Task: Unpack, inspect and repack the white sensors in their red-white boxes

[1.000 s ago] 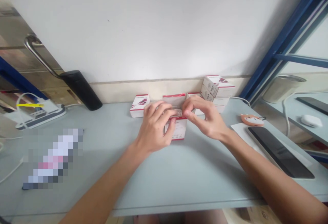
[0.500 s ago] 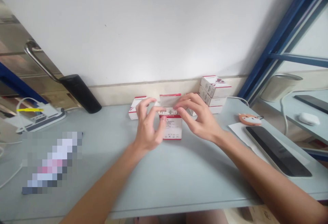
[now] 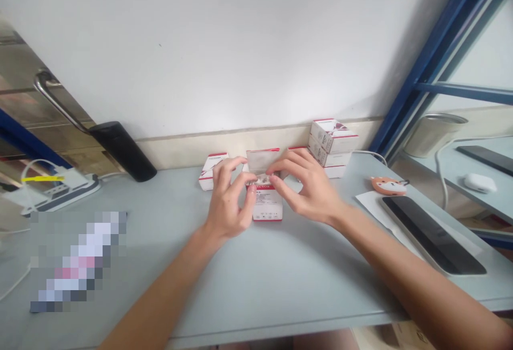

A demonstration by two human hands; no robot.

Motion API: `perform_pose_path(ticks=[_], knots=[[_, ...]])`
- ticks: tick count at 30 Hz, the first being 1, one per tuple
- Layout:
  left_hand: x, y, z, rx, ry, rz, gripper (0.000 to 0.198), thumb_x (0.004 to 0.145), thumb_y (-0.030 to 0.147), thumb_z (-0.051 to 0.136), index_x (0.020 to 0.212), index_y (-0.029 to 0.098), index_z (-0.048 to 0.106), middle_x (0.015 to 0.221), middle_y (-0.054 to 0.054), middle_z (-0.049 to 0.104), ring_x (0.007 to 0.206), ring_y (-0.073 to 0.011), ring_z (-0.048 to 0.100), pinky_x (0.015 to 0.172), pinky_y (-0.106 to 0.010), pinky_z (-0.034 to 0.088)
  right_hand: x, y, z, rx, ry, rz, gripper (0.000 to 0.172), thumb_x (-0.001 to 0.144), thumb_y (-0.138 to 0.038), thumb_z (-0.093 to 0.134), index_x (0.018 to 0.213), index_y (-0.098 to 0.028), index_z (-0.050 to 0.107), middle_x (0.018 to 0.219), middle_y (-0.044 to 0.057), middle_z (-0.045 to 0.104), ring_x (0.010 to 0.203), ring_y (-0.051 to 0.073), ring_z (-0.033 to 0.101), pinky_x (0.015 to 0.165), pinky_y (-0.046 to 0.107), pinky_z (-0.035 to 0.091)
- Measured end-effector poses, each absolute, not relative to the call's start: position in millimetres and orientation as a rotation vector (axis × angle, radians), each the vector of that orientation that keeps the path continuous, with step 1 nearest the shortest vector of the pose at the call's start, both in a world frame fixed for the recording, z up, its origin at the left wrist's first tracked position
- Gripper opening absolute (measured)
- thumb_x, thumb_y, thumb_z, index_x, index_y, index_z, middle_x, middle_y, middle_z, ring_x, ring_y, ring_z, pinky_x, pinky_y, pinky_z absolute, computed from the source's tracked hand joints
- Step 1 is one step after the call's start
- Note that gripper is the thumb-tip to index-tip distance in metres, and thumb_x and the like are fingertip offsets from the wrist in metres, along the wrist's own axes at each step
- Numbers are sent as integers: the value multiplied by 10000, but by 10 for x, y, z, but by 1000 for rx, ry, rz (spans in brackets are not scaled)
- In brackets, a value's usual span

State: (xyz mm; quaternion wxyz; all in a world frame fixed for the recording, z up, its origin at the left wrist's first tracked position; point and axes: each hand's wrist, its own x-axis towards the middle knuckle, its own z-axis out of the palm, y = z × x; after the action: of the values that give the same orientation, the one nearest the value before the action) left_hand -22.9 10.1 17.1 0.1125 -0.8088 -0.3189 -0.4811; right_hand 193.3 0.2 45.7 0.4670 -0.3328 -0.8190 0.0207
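Note:
A small white and red box stands upright on the pale table with its top flap raised. My left hand grips the box's left side, thumb and forefinger pinched at its top edge. From the right, my right hand pinches at the open top with thumb and forefinger, the other fingers spread. What lies inside the opening is hidden by my fingertips.
More white and red boxes: one behind my left hand, a stack at the back right. A black cylinder leans at the wall, a power strip left, a dark tablet and orange charm right.
The box and both hands have shifted a little left and lower in view. My fingertips have closed in on the box's open top.

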Motion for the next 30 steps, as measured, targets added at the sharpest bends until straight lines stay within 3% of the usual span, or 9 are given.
perform_pose_path(ticks=[7,12,16,22,26,30], knots=[[-249,105,131,-2453,-964,-1342,400,986,215,516,1384,241,533,1437,-165,480,1346,-320,487,1104,-519,442,1837,14,378,-1011,-1772,195,258,1016,-293,631,766,-240,595,920,32,730,952,239,611,920,424,473],[-235,80,133,-2442,-1090,-1156,433,983,259,543,1415,239,541,1499,-173,422,1361,-351,429,1154,-571,384,1799,2,351,-1054,-1726,190,73,1017,-300,633,998,-244,674,956,17,737,924,216,639,878,382,483],[-187,49,166,-2403,-1137,-1065,468,982,279,548,1446,226,519,1512,-174,454,1379,-368,385,1175,-585,357,1793,-13,329,-1006,-1845,-60,177,1073,-303,550,1035,-239,712,978,41,738,906,223,607,876,384,478],[-167,55,168,-2341,-1169,-1057,389,997,256,543,1381,220,588,1489,-161,496,1355,-357,443,1158,-548,385,1810,-21,329,-1055,-1933,-220,234,1087,-316,511,1005,-215,705,1025,75,733,954,253,589,888,411,488],[-195,87,126,-2408,-1198,-1130,411,1010,261,540,1420,236,557,1511,-163,414,1405,-344,435,1173,-541,394,1842,-12,336,-1052,-1987,-179,223,1084,-311,509,1007,-219,696,1047,85,716,990,265,586,921,442,506],[-206,87,153,-2444,-1255,-1176,302,987,263,574,1284,223,612,1467,-161,403,1384,-360,409,1157,-580,406,1825,-7,314,-1010,-1895,11,216,1060,-322,553,1229,-247,665,1212,104,642,1082,260,610,938,453,548]])
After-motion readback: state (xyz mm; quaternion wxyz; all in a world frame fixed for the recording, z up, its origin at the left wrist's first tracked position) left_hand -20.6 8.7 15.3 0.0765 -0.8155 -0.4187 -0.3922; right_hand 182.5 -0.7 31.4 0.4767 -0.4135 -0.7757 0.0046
